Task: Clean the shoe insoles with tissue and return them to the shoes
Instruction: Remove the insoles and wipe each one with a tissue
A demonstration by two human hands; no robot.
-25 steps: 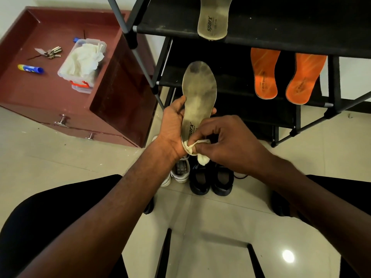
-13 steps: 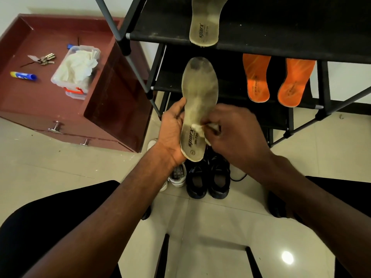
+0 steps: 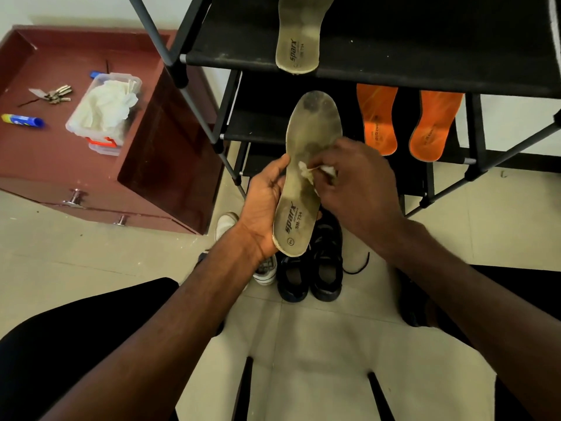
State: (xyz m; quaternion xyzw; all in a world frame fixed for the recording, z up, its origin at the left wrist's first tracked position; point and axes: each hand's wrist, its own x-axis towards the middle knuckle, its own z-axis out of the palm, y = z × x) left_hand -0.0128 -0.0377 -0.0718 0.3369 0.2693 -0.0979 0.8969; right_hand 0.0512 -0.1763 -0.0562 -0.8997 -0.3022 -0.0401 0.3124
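- the grey insole [image 3: 306, 174] is held upright in front of the black shoe rack [image 3: 394, 50], toe end up; its surface is dull, with dark smudges near the toe and middle, and "sparx sm-734" printed at the heel
- the left hand [image 3: 264, 208] grips its left edge, thumb curled over the front
- the right hand [image 3: 355, 183] pinches a crumpled white tissue [image 3: 306, 174] against the insole's middle, fingers curled
- a matching insole [image 3: 299, 34] lies on the rack's top shelf; two orange insoles [image 3: 406, 123] lie on the shelf below; black shoes [image 3: 312, 268] stand on the floor before the rack
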